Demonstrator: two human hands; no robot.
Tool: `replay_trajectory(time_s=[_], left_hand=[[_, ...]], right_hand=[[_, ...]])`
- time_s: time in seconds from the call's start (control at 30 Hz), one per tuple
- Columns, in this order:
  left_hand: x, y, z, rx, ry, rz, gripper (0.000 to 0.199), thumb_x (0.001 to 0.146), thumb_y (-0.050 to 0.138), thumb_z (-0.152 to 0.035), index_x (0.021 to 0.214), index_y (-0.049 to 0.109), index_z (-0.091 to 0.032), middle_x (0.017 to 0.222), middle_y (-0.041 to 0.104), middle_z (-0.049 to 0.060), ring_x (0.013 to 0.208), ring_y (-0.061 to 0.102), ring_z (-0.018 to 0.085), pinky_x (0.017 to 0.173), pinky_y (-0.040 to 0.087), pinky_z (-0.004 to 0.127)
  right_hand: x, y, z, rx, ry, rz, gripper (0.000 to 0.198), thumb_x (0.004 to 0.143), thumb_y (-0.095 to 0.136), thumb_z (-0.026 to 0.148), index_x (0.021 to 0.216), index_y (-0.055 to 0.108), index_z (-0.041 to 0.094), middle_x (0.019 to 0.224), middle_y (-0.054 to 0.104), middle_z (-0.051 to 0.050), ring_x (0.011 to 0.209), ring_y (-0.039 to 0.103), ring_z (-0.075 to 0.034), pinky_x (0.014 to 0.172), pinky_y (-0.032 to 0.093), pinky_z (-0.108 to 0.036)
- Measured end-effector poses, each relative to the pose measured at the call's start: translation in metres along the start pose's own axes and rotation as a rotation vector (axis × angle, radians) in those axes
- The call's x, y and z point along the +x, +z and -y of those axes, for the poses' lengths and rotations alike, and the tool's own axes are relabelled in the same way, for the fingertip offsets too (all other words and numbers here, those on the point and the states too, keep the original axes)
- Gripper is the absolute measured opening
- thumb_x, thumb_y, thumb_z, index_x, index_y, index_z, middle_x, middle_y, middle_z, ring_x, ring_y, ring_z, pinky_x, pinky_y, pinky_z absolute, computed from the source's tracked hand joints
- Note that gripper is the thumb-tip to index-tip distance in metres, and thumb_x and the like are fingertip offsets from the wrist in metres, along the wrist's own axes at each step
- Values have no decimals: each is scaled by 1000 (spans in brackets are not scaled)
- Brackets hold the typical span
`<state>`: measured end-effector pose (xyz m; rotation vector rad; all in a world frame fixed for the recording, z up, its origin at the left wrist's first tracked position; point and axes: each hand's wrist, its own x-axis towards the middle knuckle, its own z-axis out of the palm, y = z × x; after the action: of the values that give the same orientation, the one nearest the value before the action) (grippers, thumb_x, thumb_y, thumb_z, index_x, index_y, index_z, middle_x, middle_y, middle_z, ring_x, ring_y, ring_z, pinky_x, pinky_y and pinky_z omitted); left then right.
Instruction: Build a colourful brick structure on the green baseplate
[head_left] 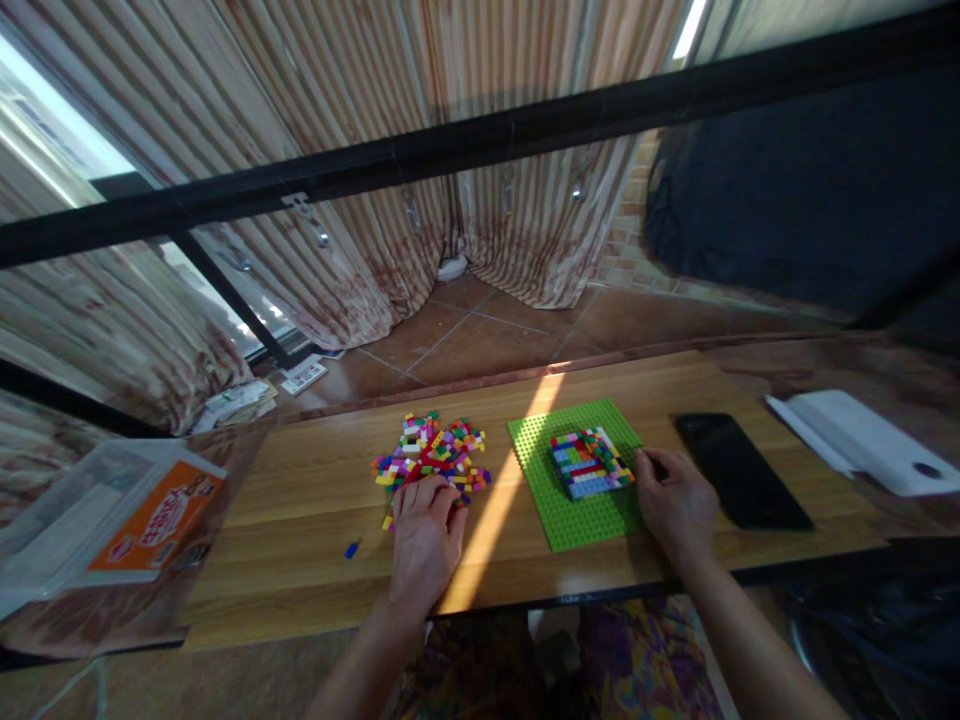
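A loose heap of small toy bricks (431, 455) in many colours lies left of the middle of the wooden board. My left hand (427, 520) rests at the heap's near edge, fingers curled down among the bricks; what is under the fingertips is hidden. Right of the heap lies a green studded baseplate (547, 515). On it stands a low, roughly square build of coloured bricks (589, 465). My right hand (675, 500) is closed at the plate's right edge, thumb and forefinger together close to the build. Whatever it pinches is too small to make out.
One blue brick (351, 550) lies apart on the board (300, 520). A black phone (739, 470) is right of my right hand, with a white case-like object (870, 440) beyond it. A clear plastic bag with an orange label (157, 515) sits at far left.
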<state>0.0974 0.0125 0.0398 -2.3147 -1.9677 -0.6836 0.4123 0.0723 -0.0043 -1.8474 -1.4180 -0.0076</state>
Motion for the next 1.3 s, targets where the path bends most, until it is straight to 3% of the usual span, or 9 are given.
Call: replay_trajectory(time_s=[0.23,0.37,0.5,0.73,1.0,1.3], left_hand=[[1,2,0,1,28,1,6,84,61,-20,78,59,-20,100,64,7,95,56,26,87,41,42],[8,3,-8,-111,-30,-30,11,90,52,-25,81,56,-20,85,65,5,82,58,22,76,45,36],[22,2,-35,-344,-78,90,15,93,47,-30,86,57,-21,75,64,-1,65,59,15,61,44,27],[54,19,-92,-640,31,121,12,89,52,-19,86,64,-21,86,68,1,82,63,14,74,49,25],[83,43,-119,-429,208,234,20,91,49,-15,104,63,-21,105,69,4,95,64,19,86,49,31],[104,46,-135,-237,237,309,20,86,57,-20,106,58,-22,85,69,2,81,65,19,76,48,30]], right_hand=[[0,1,-1,11,-4,-8,33,86,48,39,80,69,15,78,68,-8,59,55,-17,57,37,-27],[0,1,0,28,2,-2,33,86,48,39,79,69,16,77,68,-8,60,55,-16,57,36,-27],[1,1,1,28,4,1,32,86,47,38,79,69,16,77,67,-8,63,56,-17,58,36,-27],[1,-1,4,43,28,20,37,88,45,42,80,69,16,77,67,-9,63,54,-17,59,35,-28],[1,1,4,67,39,24,35,89,45,40,81,70,16,82,68,-9,73,58,-19,63,37,-28],[2,2,5,106,60,30,36,90,44,40,80,69,16,81,67,-8,70,57,-18,63,37,-28]])
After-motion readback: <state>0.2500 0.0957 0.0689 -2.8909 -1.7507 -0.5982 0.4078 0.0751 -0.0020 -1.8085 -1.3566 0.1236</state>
